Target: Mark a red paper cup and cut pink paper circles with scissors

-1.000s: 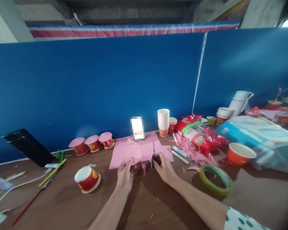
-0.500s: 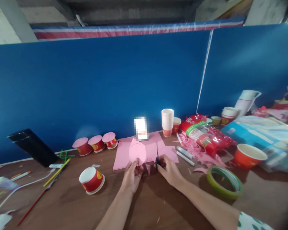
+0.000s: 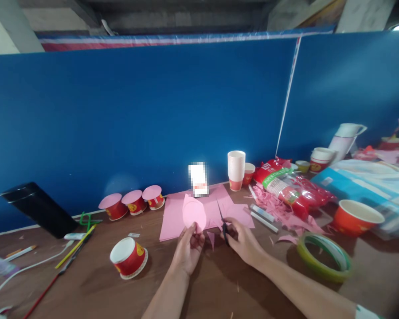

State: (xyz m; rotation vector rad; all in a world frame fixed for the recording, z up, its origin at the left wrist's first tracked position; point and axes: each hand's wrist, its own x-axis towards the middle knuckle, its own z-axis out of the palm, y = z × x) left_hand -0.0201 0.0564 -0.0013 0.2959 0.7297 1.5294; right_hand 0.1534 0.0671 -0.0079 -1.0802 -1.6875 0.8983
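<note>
The left hand point(image 3: 189, 248) pinches a pink paper disc point(image 3: 193, 213); the right hand point(image 3: 242, 241) grips scissors point(image 3: 222, 218) (writing on the red packet point(image 3: 282, 188) is unreadable).

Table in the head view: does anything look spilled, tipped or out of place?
Pink paper scraps lie strewn as loose litter beside the red packet. A red paper cup sits upturned left of the left hand, which holds a pink disc; the right hand holds scissors.

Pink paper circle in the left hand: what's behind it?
Flat pink paper sheets on the wooden table, before the blue wall. The pink paper circle covers their middle, so that part cannot be seen.
</note>
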